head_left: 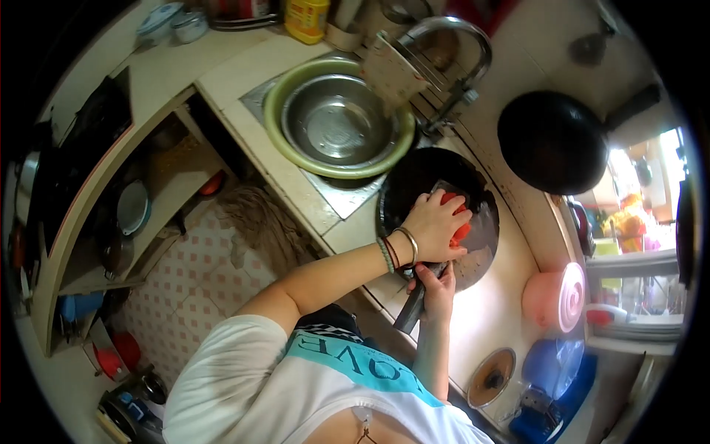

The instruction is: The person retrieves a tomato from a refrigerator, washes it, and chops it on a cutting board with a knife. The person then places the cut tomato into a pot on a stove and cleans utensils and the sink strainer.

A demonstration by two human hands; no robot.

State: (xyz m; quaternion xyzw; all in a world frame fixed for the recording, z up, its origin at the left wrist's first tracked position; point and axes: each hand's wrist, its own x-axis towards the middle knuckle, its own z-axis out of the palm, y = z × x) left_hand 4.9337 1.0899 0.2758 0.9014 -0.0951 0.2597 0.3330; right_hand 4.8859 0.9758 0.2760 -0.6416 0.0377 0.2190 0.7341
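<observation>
The pale worktop [510, 281] is bounded at the front by a long straight edge and at the back by a raised tiled ledge. Between these, a dark wok [405, 177] is set, its rim brought near the ledge on the far side and its handle [410, 312] pointed out toward the front edge. Behind the ledge, a dark pan [551, 142] is seen against the tiled wall, apart from the wok. To the wok's left, a green basin [275, 127] is placed over the sink, with a steel bowl [339, 122] nested in it; only a narrow gap is left between basin and wok, and the faucet [481, 59] is arched above their back side. Wider room is given on the right, where bare surface is found between the wok and the pink container [549, 297], and down to the glass lid [491, 377] near the front edge. The handle's upper part is held by the right hand [435, 290], its fingers curled around it near the rim. Over the wok's interior, the red thing [457, 222] is covered by the left hand [435, 222], by whose bent, slightly parted fingers it is gripped; its underside is hidden. Two bangles and a beaded bracelet [386, 254] are worn at the left wrist.
</observation>
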